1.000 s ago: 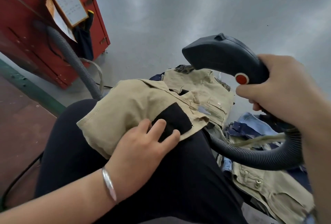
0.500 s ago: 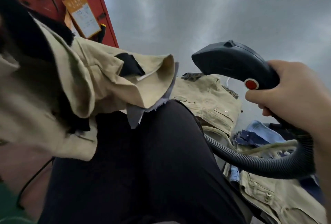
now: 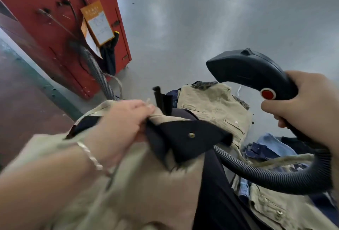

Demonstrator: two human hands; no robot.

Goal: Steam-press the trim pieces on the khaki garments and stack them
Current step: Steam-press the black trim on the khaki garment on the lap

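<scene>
A khaki garment (image 3: 139, 189) lies across my lap, blurred by motion. My left hand (image 3: 121, 125) grips its cloth beside a dark navy trim flap (image 3: 185, 138) that has a small brass snap. My right hand (image 3: 308, 106) holds the black steamer head (image 3: 251, 71) by its handle, raised above and to the right of the flap. The thumb sits just below the red button (image 3: 268, 94). The steamer's ribbed hose (image 3: 275, 176) curves down under my right wrist.
More khaki garments (image 3: 212, 104) and blue denim pieces (image 3: 271, 145) are piled beyond my knee and at the lower right. A red metal cabinet (image 3: 55, 27) with a hanging tag and a grey hose stands at the upper left. Grey floor lies behind.
The garment that my left hand had flung up to the left has come back down onto my lap, with a snap-fitted navy flap now facing up. The steamer stays raised.
</scene>
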